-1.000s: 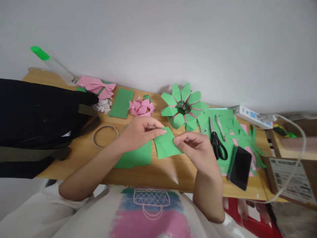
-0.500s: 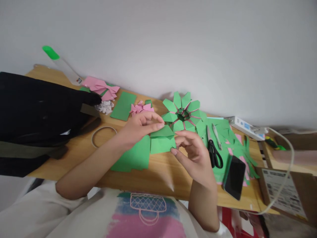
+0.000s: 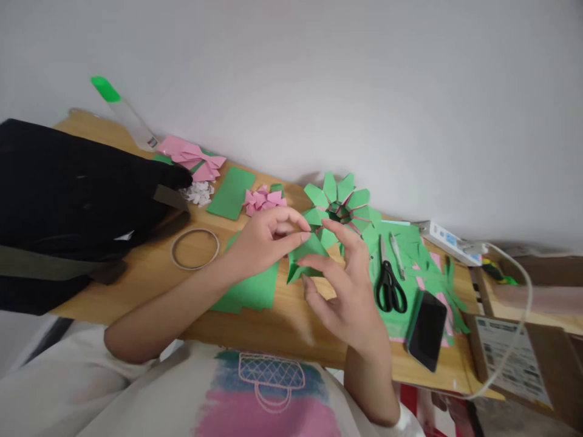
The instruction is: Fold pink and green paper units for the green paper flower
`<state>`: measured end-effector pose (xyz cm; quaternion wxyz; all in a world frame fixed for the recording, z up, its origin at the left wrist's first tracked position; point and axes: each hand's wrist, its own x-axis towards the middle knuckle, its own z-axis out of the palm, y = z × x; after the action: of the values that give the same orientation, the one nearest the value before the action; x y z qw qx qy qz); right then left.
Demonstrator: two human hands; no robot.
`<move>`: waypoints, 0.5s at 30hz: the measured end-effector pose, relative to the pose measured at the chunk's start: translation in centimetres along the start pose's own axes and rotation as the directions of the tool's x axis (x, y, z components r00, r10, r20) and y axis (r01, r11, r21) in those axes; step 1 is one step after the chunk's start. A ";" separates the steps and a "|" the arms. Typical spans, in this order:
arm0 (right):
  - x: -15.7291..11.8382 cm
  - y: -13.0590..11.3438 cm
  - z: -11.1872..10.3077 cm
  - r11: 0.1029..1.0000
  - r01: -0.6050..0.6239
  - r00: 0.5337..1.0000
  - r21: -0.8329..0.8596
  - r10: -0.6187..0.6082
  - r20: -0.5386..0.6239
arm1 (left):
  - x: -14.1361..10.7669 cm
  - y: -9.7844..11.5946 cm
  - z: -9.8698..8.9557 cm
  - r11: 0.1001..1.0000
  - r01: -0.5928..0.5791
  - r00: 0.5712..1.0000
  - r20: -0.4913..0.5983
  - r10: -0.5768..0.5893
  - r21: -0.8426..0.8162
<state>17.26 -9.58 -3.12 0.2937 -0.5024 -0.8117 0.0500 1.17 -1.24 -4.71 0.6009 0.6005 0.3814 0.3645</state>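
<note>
Paper (image 3: 314, 246) now further behind right hand (image 3: 350, 292)

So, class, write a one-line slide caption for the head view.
Left hand pinching a folded green sheet, right hand partly over it, a paper flower just beyond.

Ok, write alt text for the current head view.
A person's left hand pinches a folded green paper above a wooden table, the right hand, fingers spread, at its near side. Beyond sits a petalled paper ring; scissors and a phone lie on the right, a black bag on the left.
</note>
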 end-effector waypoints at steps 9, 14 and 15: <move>-0.3 -0.1 -1.0 0.991 0.132 0.991 -0.007 -0.133 -0.009 | -0.2 0.3 -1.1 0.978 -0.100 0.988 -0.097 0.119 0.185; -0.6 -0.6 -1.5 0.983 0.160 0.986 -0.085 -0.163 -0.026 | -0.3 0.3 -1.2 0.966 -0.135 0.984 -0.086 0.157 0.219; -0.6 -0.7 -1.6 0.981 0.164 0.986 -0.103 -0.167 -0.023 | -0.5 0.4 -1.2 0.964 -0.146 0.982 -0.084 0.168 0.224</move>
<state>17.75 -10.80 -1.80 0.2840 -0.4479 -0.8475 -0.0234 -0.09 -1.12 -4.27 0.4807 0.6714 0.4002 0.3974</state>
